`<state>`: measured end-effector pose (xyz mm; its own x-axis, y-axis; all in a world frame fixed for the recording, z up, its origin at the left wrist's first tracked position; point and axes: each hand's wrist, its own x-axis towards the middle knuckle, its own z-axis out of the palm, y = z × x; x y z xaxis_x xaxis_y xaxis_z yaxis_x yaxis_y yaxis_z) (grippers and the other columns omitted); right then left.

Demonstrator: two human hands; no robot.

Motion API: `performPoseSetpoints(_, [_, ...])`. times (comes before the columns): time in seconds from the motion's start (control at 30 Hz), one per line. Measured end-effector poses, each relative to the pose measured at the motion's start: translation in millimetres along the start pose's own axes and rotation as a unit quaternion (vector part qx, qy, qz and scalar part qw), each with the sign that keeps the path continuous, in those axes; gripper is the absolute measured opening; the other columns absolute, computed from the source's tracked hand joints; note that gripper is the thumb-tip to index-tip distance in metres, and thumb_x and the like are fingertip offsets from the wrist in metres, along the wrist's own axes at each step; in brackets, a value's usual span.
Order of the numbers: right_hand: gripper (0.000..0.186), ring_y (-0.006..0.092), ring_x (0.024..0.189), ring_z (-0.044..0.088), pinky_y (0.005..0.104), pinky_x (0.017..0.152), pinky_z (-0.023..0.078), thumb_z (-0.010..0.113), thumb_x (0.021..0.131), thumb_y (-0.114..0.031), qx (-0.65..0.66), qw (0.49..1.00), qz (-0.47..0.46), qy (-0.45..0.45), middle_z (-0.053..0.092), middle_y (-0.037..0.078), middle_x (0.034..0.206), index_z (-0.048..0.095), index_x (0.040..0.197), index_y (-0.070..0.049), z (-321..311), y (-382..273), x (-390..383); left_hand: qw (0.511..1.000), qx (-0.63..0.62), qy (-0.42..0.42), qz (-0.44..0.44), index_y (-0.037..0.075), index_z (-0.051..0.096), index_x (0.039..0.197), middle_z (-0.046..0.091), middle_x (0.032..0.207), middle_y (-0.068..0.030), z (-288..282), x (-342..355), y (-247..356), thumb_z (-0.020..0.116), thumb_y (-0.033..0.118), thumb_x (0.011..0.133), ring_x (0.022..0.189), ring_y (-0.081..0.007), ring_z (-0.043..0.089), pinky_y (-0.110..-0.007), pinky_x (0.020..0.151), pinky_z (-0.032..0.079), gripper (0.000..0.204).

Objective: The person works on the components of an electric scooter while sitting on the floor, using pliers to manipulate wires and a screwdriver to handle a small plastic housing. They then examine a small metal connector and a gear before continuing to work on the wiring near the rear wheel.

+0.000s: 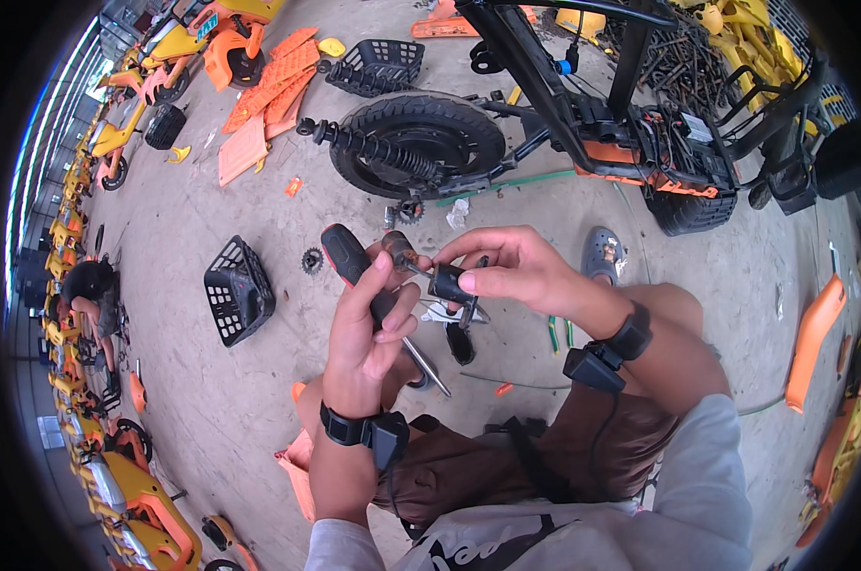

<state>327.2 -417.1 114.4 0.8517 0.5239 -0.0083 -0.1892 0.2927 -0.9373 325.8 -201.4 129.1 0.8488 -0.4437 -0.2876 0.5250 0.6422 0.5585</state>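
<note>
My left hand (362, 333) is closed around a screwdriver (343, 251) with a black and red handle. Its metal shaft sticks out below the fingers. The same hand's fingertips meet a dark, brownish cylindrical part (401, 249). Pinched in my right hand (526, 271) is a small black cylindrical part (446, 283), close against that piece. A thin metal rod seems to run between the two, but how they join is too small to tell. Some pale and dark bits behind and below the fingers are partly hidden.
Ahead lies a partly stripped scooter frame (630, 152) with its rear wheel (416, 143) and a spring shock absorber (392, 157). A black basket (238, 290) and a sprocket (313, 260) rest on the floor. Orange panels (273, 86) are piled farther off. A person (90, 295) sits far left near parked scooters.
</note>
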Motion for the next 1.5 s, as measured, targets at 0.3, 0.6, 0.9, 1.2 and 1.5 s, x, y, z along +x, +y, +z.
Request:
performPoseSetpoints(0.3, [0.036,0.015,0.08,0.066,0.0259,0.071,0.05,0.061,0.09,-0.02,0.039,0.999,-0.009,0.006,0.068,0.011,0.092,0.058,0.116,0.005,-1.3,0.9,1.9,0.999,-0.023,0.023,-0.034,0.003,0.047,0.122,0.059,0.096,-0.0122,1.1,2.4,0.9,0.051,0.025,0.097,0.046,-0.0039,0.036,-0.015,0.032,0.023,0.033])
performPoseSetpoints(0.6, [0.036,0.0143,0.08,0.066,0.0265,0.072,0.049,0.062,0.089,-0.019,0.067,0.998,0.004,0.003,0.068,0.009,0.091,0.059,0.116,0.003,-3.2,1.6,2.1,0.996,-0.055,0.027,-0.059,0.0,0.055,0.108,0.062,0.093,-0.0133,-6.2,4.0,0.2,0.052,0.025,0.097,0.047,-0.0051,0.037,-0.015,0.032,0.024,0.028])
performPoseSetpoints(0.9, [0.045,0.0105,0.095,0.057,0.0271,0.083,0.047,0.073,0.077,-0.011,-0.104,0.994,-0.025,-0.011,0.063,0.005,0.106,0.06,0.119,-0.001,-5.7,6.6,1.6,0.999,-0.052,0.011,0.013,0.001,0.052,0.112,0.06,0.1,-0.0129,-11.1,5.6,10.6,0.05,0.025,0.098,0.048,-0.0041,0.036,-0.015,0.032,0.024,0.028])
performPoseSetpoints(1.2, [0.039,0.0121,0.094,0.059,0.0277,0.084,0.046,0.063,0.083,-0.008,-0.106,0.992,0.069,0.003,0.064,0.006,0.101,0.057,0.121,-0.001,-15.3,20.6,2.3,0.972,0.034,0.093,0.215,0.004,0.048,0.122,0.062,0.101,-0.0114,-18.2,-1.6,28.0,0.053,0.026,0.097,0.047,-0.0043,0.037,-0.016,0.036,0.023,0.034])
performPoseSetpoints(1.5, [0.036,0.0132,0.086,0.061,0.0278,0.077,0.047,0.06,0.083,-0.012,-0.121,0.985,0.124,0.013,0.067,0.006,0.096,0.055,0.118,-0.003,-23.5,39.1,3.0,0.96,0.015,0.108,0.257,0.003,0.052,0.117,0.061,0.105,-0.0105,-24.7,-8.6,34.7,0.053,0.026,0.097,0.05,-0.003,0.035,-0.014,0.034,0.024,0.03])
